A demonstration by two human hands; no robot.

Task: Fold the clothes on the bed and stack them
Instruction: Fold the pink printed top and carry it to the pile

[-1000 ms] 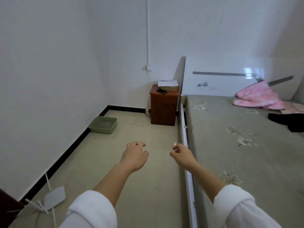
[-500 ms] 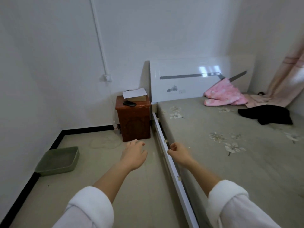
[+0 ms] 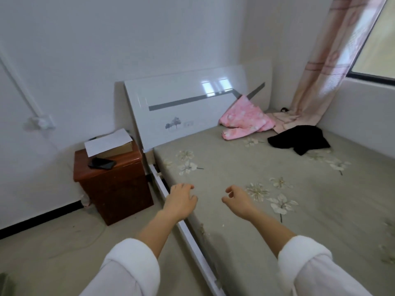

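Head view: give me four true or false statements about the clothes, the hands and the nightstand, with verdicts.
1. The black garment lies on the bed. True.
2. The left hand grips the pink garment. False: it holds nothing; the pink garment lies by the headboard.
3. The wooden nightstand stands beside the headboard. True.
4. The right hand holds folded clothes. False: it is empty, fingers loosely curled.

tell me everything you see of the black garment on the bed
The black garment lies unfolded in a crumpled, flattish heap on the floral bed sheet, far right, near the wall under the window. Plain, soft-looking matte black fabric, no print visible; its type cannot be told. Its far edge meets a pale pink cloth.
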